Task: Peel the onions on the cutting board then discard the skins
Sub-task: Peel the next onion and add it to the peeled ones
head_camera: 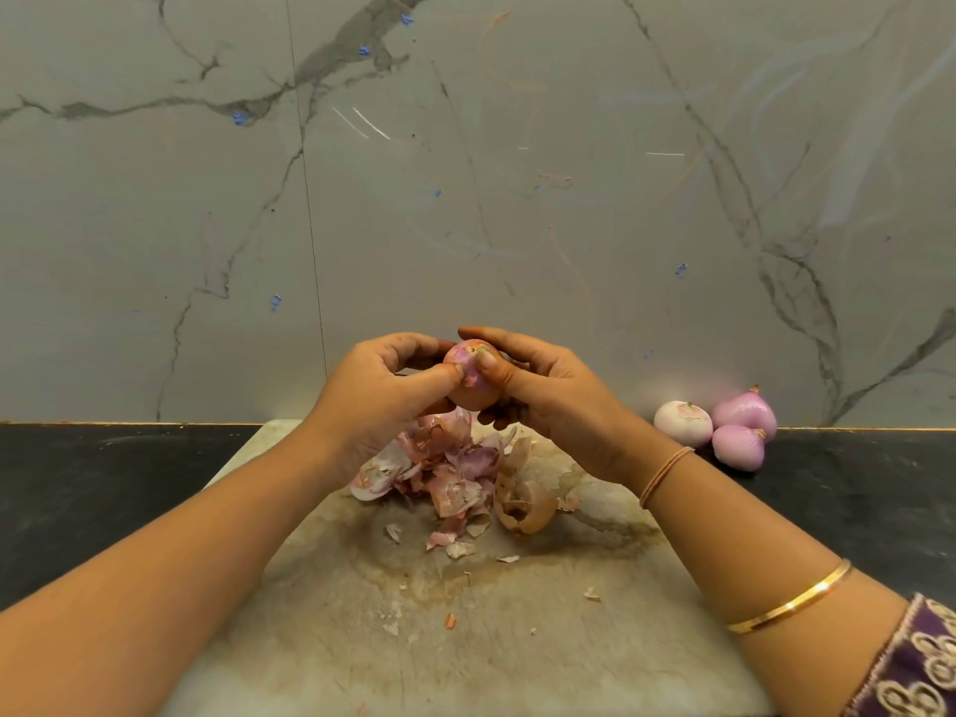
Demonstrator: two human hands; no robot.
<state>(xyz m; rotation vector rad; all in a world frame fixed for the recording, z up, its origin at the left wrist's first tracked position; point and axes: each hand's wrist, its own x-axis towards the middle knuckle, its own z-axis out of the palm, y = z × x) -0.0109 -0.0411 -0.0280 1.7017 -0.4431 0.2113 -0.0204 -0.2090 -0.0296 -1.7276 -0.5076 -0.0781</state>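
Observation:
A partly skinned onion is held up in the air above the stained cutting board. My left hand grips it from the left, thumb on its front. My right hand grips it from the right, with the thumb pressed on a loose pink flap of skin. Below the hands lies a heap of onion skins on the far half of the board, with small scraps scattered nearer to me.
Three peeled pink onions sit on the black counter at the right, against the marble wall. The board's near half holds only a few skin flakes.

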